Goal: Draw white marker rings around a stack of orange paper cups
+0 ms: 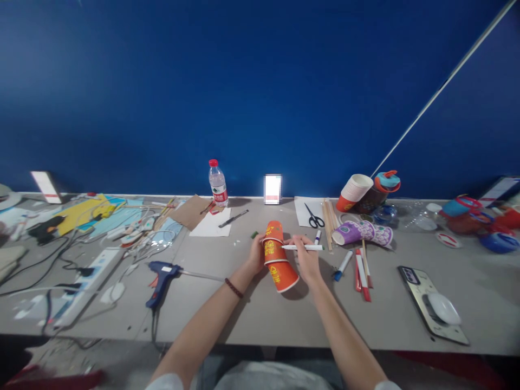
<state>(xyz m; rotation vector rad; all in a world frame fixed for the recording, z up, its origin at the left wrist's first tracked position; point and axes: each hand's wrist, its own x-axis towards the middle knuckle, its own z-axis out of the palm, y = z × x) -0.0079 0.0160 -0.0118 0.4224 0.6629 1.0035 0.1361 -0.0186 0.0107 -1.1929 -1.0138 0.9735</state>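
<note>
While the left hand (pixel 257 254) grips the orange cups (pixel 273 252), the right hand's (pixel 306 260) fingers pinch a marker (pixel 314 247)
Probably drawing now; the next stroke needs steady cups

wall (pixel 203 97): deep blue | diagonal strip (pixel 487 36): white, right side | tabletop (pixel 276 325): grey | floor (pixel 81 355): littered, lower left

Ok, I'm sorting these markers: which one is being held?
The white marker with the green end, held in the right hand; the other markers lie on the table.
</note>
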